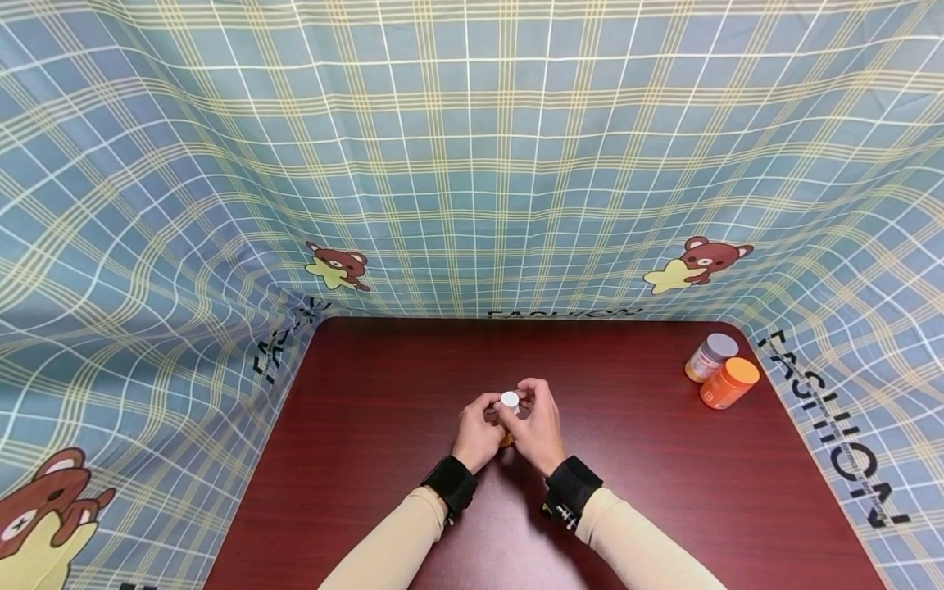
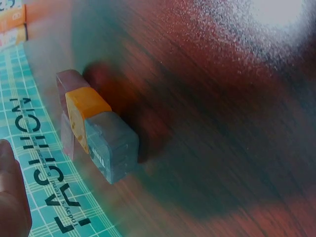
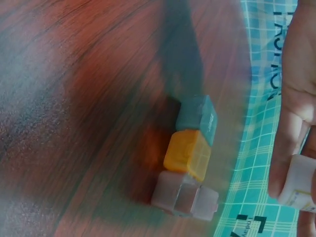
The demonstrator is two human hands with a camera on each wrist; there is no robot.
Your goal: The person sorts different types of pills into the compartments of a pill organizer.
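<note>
A small white bottle [image 1: 510,400] with a round white top stands between both hands in the head view. My right hand [image 1: 539,426] pinches it with thumb and fingers. From the other side, my left hand [image 1: 477,431] curls its fingers to it, though their contact is partly hidden. Printing shows on the white bottle [image 3: 299,182] in the right wrist view. Both wrist views show a row of small boxy pieces: a teal one [image 2: 112,147], an orange one [image 2: 89,111] and a pinkish-grey one [image 3: 182,192]. The hands mostly hide this row in the head view.
At the table's right rear, a grey-lidded jar [image 1: 711,358] stands beside an orange jar [image 1: 729,383]. The dark red table [image 1: 369,459] is bordered by checked cloth [image 1: 472,205] at the back and sides.
</note>
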